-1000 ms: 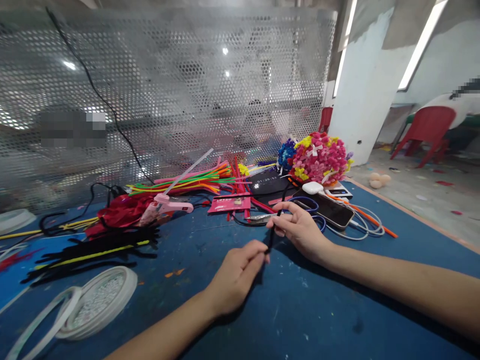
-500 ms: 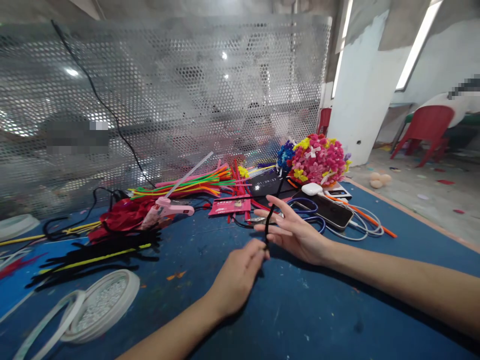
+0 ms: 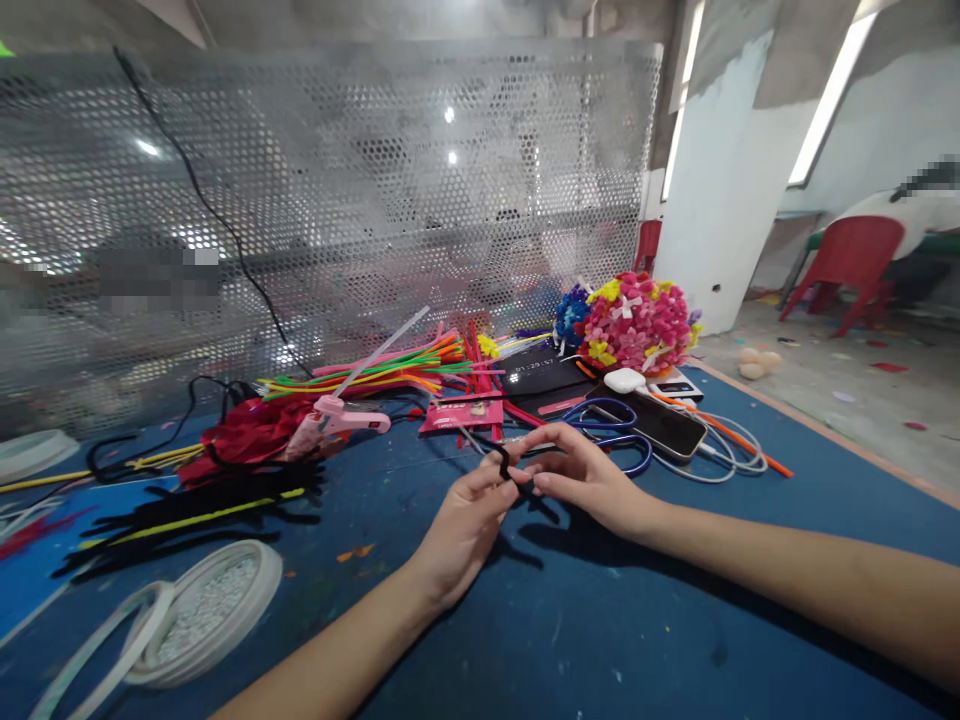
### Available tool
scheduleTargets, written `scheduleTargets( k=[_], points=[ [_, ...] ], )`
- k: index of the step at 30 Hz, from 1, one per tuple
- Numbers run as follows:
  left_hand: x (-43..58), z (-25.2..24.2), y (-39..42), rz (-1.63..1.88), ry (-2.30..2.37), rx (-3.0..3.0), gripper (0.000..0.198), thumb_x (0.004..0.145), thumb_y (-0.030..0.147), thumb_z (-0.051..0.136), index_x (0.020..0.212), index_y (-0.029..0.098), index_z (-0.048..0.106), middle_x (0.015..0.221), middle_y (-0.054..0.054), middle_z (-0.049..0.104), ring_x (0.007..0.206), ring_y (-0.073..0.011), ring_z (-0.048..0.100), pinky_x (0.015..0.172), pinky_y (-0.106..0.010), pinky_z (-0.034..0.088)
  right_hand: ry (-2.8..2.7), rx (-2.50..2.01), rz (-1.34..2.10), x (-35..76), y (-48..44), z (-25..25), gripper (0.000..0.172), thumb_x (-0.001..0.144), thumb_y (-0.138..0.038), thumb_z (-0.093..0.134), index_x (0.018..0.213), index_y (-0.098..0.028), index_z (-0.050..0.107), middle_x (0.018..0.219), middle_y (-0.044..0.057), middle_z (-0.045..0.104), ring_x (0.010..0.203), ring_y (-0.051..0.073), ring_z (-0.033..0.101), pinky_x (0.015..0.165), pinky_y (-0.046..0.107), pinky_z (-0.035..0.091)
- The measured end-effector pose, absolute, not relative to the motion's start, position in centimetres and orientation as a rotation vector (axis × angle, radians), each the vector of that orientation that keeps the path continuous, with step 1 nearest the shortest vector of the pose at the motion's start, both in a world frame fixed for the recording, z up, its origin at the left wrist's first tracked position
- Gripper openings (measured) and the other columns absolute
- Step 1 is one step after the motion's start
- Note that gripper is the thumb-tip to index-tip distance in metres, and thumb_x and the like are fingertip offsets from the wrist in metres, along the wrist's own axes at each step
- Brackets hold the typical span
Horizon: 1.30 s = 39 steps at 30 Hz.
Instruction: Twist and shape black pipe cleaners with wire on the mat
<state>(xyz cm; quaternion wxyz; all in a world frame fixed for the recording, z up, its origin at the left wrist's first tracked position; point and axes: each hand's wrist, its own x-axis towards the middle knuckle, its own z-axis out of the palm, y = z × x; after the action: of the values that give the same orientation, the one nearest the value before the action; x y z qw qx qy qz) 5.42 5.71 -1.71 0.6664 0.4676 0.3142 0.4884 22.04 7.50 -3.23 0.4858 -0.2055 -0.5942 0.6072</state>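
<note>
Above the table's middle, my left hand [image 3: 465, 535] pinches a short black pipe cleaner [image 3: 504, 461] between thumb and fingers, and its upper end curls up in a bend. Facing it, my right hand [image 3: 596, 488] has its fingertips closed together on the same pipe cleaner, close to the left fingertips. Part of the stem is hidden by the fingers. Blue-handled scissors [image 3: 646, 460] lie just behind my right hand, their blades partly covered by it. A bundle of black pipe cleaners [image 3: 202, 510] with one yellow stem across it lies to the left.
A pink glue gun [image 3: 330, 425] stands back left near colourful pipe cleaners [image 3: 390, 368]. A round white tub [image 3: 270, 575] of beads sits front left. Behind are a pink packet [image 3: 465, 412], a phone [image 3: 673, 428], a cable and a pink flower ball [image 3: 637, 325]. A perforated metal screen [image 3: 420, 200] stands behind the table.
My right hand has come down and its spread fingers have closed in beside my left hand. The black pipe cleaner, upright and straighter before, now shows a short curled end. My left hand has turned slightly.
</note>
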Motion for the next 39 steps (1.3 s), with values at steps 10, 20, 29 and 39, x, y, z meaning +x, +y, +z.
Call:
scheduleTargets(
  k=[10,20,29,39],
  points=[
    [4.9,-1.9,6.0,1.195,0.951,1.539,0.009,0.064,0.027,0.074,0.071,0.02,0.074,0.108,-0.007,0.058,0.108,-0.0235,0.047,0.091,-0.032,0.039,-1.599,-0.544,1.612,21.9,6.8,-3.5,0.027,0.076,-0.038,0.066,0.087,-0.015,0.056,0.068,-0.003,0.06,0.056,0.008,0.06,0.057,0.022,0.049],
    [4.9,-1.7,6.2,1.231,0.988,1.253,0.019,0.062,0.028,0.076,0.073,0.016,0.067,0.065,0.0,0.064,0.06,-0.012,0.057,0.061,-0.024,0.046,-1.623,-0.578,1.787,22.2,7.2,-2.9,0.035,0.08,-0.046,0.057,0.084,-0.012,0.058,0.056,-0.002,0.06,0.037,0.005,0.051,0.039,0.016,0.037],
    [4.9,-1.2,5.6,1.098,1.281,1.731,0.016,0.073,0.031,0.065,0.066,0.016,0.065,0.062,0.001,0.064,0.057,-0.0122,0.057,0.056,-0.021,0.044,-1.743,-0.757,1.319,22.0,6.8,-2.8,0.024,0.084,-0.037,0.053,0.077,-0.014,0.059,0.065,-0.001,0.058,0.049,0.006,0.05,0.048,0.018,0.04],
    [4.4,-1.0,4.8,0.775,1.287,2.535,0.02,0.084,0.029,0.05,0.078,0.019,0.067,0.073,-0.003,0.066,0.067,-0.0155,0.058,0.064,-0.025,0.042,-1.884,-0.985,0.899,22.6,7.2,-3.0,0.014,0.084,-0.022,0.047,0.078,-0.017,0.059,0.069,0.0,0.059,0.063,0.013,0.053,0.058,0.023,0.04]
  ],
)
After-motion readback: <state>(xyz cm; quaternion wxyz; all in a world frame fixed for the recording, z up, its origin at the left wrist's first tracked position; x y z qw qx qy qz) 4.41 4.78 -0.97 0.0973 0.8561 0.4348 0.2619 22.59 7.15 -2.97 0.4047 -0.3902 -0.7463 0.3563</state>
